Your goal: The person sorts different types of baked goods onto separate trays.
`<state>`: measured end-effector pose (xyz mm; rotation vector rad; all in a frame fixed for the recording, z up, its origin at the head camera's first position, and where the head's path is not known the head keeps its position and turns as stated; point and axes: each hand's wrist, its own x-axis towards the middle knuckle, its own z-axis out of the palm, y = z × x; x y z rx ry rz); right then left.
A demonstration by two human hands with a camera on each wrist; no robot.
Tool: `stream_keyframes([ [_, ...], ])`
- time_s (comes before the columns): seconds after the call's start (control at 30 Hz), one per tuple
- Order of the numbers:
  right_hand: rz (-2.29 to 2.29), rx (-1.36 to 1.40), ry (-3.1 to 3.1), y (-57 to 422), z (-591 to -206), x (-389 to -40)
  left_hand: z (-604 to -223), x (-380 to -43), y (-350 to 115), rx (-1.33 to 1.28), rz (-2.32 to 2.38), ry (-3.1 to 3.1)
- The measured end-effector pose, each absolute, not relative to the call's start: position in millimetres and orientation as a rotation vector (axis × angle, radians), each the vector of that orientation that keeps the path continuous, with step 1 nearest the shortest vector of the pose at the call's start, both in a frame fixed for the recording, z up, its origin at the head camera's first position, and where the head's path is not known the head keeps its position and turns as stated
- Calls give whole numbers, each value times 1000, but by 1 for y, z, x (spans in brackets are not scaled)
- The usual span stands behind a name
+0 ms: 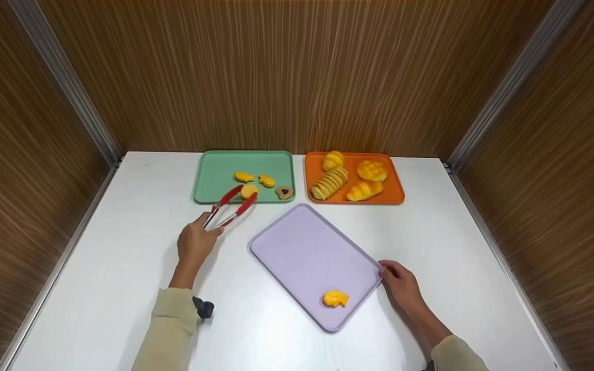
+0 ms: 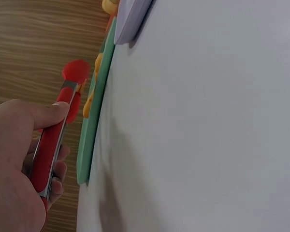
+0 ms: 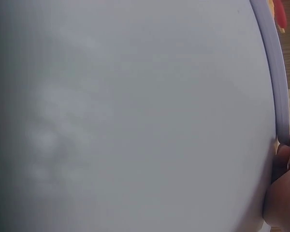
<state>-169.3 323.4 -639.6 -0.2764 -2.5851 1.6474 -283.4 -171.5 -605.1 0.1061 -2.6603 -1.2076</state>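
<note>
My left hand (image 1: 196, 241) grips a pair of red-and-silver tongs (image 1: 245, 206) by the handles. Between the red tips sits a round yellow cookie (image 1: 249, 191), over the front edge of the green tray (image 1: 214, 180). Two small fish-shaped crackers (image 1: 244, 177) and a brown cookie with a dark centre (image 1: 284, 192) lie on that tray. With thumb and fingers my right hand (image 1: 402, 286) pinches the right corner of a lilac tray (image 1: 302, 247), set diagonally on the table. One fish-shaped cracker (image 1: 335, 298) rests near its front corner.
An orange tray (image 1: 392, 193) at the back right holds several bread pieces, among them a twisted loaf (image 1: 329, 183) and a round bun (image 1: 372, 170). Wood-patterned panels (image 1: 297, 77) enclose the white table (image 1: 121, 232) at the back and both sides.
</note>
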Motion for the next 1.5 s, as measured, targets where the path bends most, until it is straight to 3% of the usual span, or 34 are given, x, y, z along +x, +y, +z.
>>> stream_keyframes([
  [0.93, 1563, -276, -2617, 323, -644, -171, -620, -301, -203, 344, -1251, -2578],
  [1.5, 1530, -293, -2625, 325, -643, -172, -613, -288, -183, 224, -1244, -2546],
])
